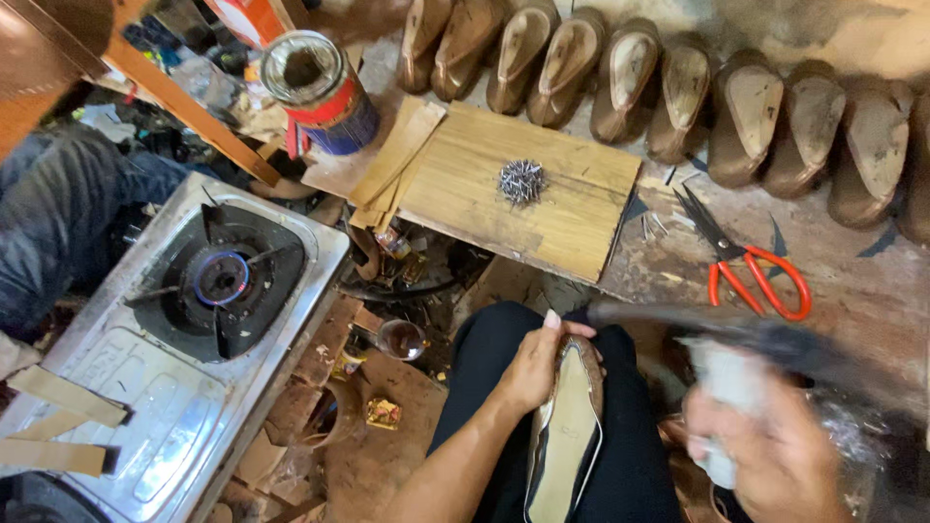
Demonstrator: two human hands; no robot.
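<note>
Cluttered workshop floor; left hand (531, 368) fingers curled round shoe (567, 426), right hand (775, 455) blurred, grip unclear.

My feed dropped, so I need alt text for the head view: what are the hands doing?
The left hand holds a shoe sole-up on the lap while the blurred right hand swings a dark tool, too blurred to identify. Ahead lie a wooden board with a pile of nails, red-handled scissors, a row of shoe lasts and a gas stove.

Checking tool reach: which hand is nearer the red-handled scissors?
Right. The right hand, blurred and gripping a dark tool, sits just below the scissors; the left hand holds the shoe, farther left.
</note>
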